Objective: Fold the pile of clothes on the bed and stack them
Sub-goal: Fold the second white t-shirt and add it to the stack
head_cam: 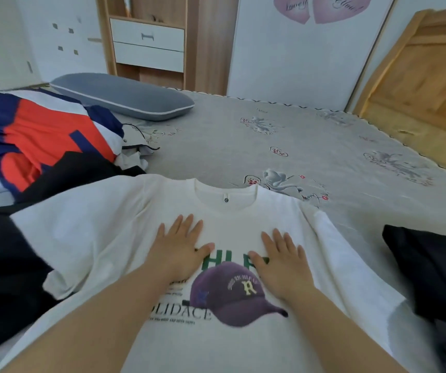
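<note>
Both hands lie flat on the white shirt (pixel 243 216): left hand (pixel 180 250), right hand (pixel 283 262), fingers straight. Dark clothes (pixel 431 265) crowd the bed's (pixel 324 146) right edge. The pile (pixel 36 146) fills the left.

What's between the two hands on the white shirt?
In the head view, the left hand and right hand lie flat on the white shirt. Between them shows shirt cloth with green letters, just above a purple cap picture.

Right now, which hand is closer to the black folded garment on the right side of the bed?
Right. The right hand lies flat on the white T-shirt, nearer the black folded garment; the left hand lies farther left.
</note>
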